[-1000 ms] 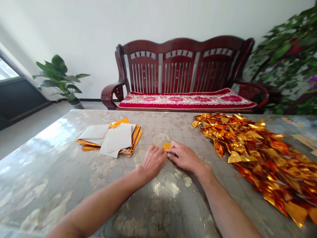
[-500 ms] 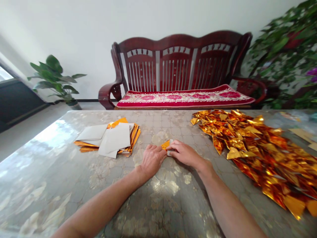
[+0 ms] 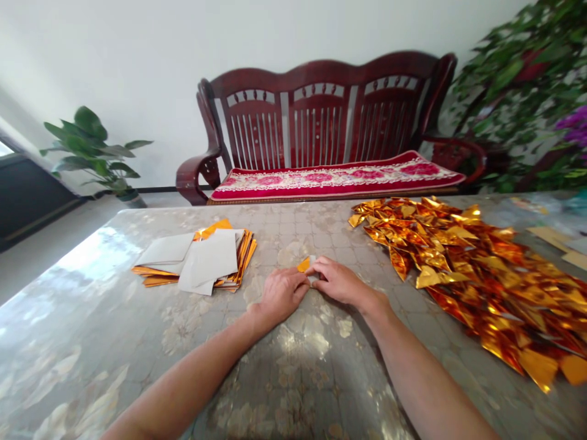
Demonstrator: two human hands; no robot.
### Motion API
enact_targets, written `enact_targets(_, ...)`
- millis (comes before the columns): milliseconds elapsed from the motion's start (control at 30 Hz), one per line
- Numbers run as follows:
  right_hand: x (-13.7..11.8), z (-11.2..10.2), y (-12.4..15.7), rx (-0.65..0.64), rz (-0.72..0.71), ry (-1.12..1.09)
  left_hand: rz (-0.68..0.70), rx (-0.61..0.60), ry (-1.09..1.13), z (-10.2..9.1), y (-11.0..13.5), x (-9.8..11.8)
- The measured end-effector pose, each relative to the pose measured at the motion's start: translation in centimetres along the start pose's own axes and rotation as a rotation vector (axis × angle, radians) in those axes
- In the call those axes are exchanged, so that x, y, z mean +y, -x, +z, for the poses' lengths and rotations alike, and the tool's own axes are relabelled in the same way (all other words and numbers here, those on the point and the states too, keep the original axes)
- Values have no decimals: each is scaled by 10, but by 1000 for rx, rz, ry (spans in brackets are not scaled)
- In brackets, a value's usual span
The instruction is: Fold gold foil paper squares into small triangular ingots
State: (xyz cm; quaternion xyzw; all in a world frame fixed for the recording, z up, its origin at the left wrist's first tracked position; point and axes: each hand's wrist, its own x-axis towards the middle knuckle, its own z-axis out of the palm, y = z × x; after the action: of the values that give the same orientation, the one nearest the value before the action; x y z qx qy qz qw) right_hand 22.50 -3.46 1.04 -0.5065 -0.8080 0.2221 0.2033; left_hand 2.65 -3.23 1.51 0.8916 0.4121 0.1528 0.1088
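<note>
Between my two hands a small sheet of gold foil paper [image 3: 303, 264] lies on the table, partly folded, its orange-gold face and a pale edge showing. My left hand [image 3: 283, 289] presses on its near left side, fingers together. My right hand [image 3: 334, 280] pinches its right side with thumb and fingertips. Most of the sheet is hidden under the fingers. Left of my hands sits a stack of foil paper sheets [image 3: 214, 260], grey-white backs up with orange edges. To the right spreads a large heap of folded gold foil pieces [image 3: 477, 275].
A clear, flower-patterned cover lies over the table [image 3: 229, 366]. Behind the table stands a dark red wooden bench [image 3: 316, 116] with a red floral cushion [image 3: 339, 177]. Clear plastic [image 3: 527, 211] and tan card pieces [image 3: 550, 237] lie at the far right. Potted plants [image 3: 89, 150] stand beyond.
Less of the foil paper shows as my right fingers move in over it and the hands draw slightly closer together. The whole view has shifted a little.
</note>
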Motion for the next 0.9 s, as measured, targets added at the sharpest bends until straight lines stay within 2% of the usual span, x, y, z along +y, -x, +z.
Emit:
enact_targets(233,1,-2,0,-6,-7,-23,-51,-21,37,0,0,0)
enact_targets(533,4,-3,0,-22,-31,-79,-44,-11,55,1,4,-1)
enact_targets(900,5,-2,1,-37,-12,-93,4,-26,-252,0,16,16)
